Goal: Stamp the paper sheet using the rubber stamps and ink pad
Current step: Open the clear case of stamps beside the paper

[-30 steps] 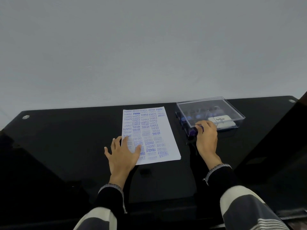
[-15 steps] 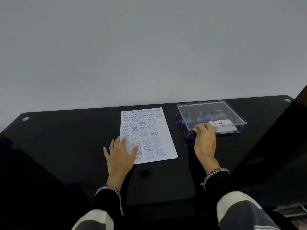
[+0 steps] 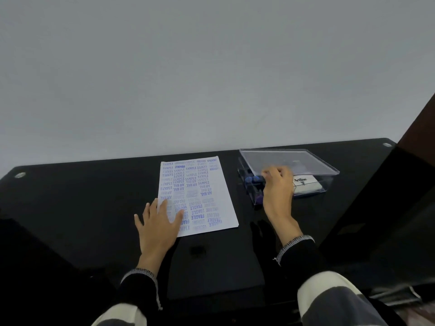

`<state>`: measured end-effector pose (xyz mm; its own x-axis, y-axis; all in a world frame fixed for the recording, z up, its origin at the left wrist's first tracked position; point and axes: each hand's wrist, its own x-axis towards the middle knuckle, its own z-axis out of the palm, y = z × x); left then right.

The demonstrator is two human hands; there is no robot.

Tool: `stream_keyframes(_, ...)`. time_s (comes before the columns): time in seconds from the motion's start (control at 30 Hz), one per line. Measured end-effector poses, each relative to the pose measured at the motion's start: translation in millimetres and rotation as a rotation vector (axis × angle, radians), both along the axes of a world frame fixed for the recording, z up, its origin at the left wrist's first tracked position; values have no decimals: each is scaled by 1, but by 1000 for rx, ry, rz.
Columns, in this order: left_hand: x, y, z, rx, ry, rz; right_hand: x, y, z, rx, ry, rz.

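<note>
1. Two hands work over a black glass table [image 3: 70, 208].
2. Left hand [image 3: 158, 222], fingers spread flat, presses the near left corner of the paper sheet [image 3: 200, 194].
3. Right hand [image 3: 277, 187] reaches into the clear box [image 3: 329, 184], beneath its raised lid [image 3: 294, 161]; its grip cannot be told.
4. Box contents: blue-capped rubber stamps [image 3: 251, 180] and a white ink pad [image 3: 306, 183].

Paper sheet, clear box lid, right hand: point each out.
paper sheet [image 3: 219, 184]: head view, unstamped right margin.
clear box lid [image 3: 306, 161]: head view, raised top panel.
right hand [image 3: 277, 191]: head view, back of hand.
</note>
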<state>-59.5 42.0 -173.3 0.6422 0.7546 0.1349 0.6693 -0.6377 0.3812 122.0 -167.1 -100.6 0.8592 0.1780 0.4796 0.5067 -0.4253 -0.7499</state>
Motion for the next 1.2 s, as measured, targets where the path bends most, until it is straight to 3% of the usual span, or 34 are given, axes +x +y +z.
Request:
stream_keyframes(0.2,0,0,2,-2,-4,6,22,18,17,-9,11,92)
stream_keyframes(0.37,1,1,3,16,4,22,51,29,8,-237,-91,123)
stream_keyframes(0.63,5,2,1,46,-10,46,85,57,-1,-392,-70,86)
stream_keyframes(1.07,6,4,0,61,8,54,87,65,-4,-516,115,273)
stream_keyframes(1.2,5,3,1,56,0,52,67,47,0,-492,149,130)
